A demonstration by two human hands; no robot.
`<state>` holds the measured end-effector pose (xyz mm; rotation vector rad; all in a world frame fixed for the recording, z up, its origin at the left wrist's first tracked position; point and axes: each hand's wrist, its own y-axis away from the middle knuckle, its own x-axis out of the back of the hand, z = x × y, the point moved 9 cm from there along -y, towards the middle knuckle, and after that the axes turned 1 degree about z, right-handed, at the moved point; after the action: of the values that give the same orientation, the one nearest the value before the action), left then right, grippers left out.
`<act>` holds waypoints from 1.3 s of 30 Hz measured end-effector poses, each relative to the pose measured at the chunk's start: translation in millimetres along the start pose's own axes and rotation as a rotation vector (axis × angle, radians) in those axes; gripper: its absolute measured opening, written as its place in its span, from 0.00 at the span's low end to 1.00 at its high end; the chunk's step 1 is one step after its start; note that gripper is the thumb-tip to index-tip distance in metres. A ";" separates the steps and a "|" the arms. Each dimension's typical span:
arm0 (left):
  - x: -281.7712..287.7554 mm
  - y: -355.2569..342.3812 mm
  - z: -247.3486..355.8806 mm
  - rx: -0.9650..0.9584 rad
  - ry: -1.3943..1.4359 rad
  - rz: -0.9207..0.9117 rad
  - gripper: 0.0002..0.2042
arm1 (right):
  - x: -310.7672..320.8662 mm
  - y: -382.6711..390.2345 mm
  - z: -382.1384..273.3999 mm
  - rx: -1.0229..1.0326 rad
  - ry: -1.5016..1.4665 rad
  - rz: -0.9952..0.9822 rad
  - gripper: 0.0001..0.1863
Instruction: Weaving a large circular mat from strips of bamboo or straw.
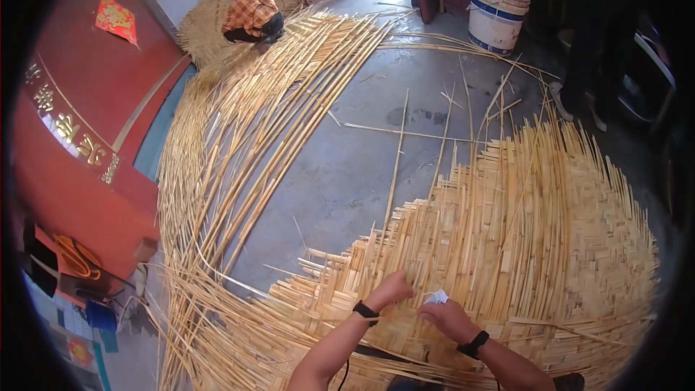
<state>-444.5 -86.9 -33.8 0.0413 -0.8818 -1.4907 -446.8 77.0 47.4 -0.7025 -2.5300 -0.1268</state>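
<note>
A large woven mat (499, 239) of split, straw-coloured reeds spreads under both my hands, its left edge stepped with loose strip ends. My left hand (393, 288) is closed just above the weave, and I cannot make out what its fingers hold. Close by on the right, my right hand (450, 318) pinches a small white piece (439, 297), like paper or cloth. A long thin reed strip (329, 318) runs across near my left wrist. Dark bands circle both wrists.
Long reeds (289, 137) lie in a bundle on the grey floor (326, 181) to the left. Beyond them a person in an orange checked shirt (253, 11) crouches beside more matting. A white bucket (498, 18) stands at the back right, near another person's dark-clothed legs (590, 51).
</note>
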 end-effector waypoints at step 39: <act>2.8 31.0 -23.8 -0.178 1.010 0.030 0.24 | 35.6 -23.9 81.0 -0.382 -0.197 0.587 0.19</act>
<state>-406.5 -96.5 -32.6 0.5911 0.0672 -1.2744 -521.4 90.3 -4.2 -1.6458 -2.3820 -0.3516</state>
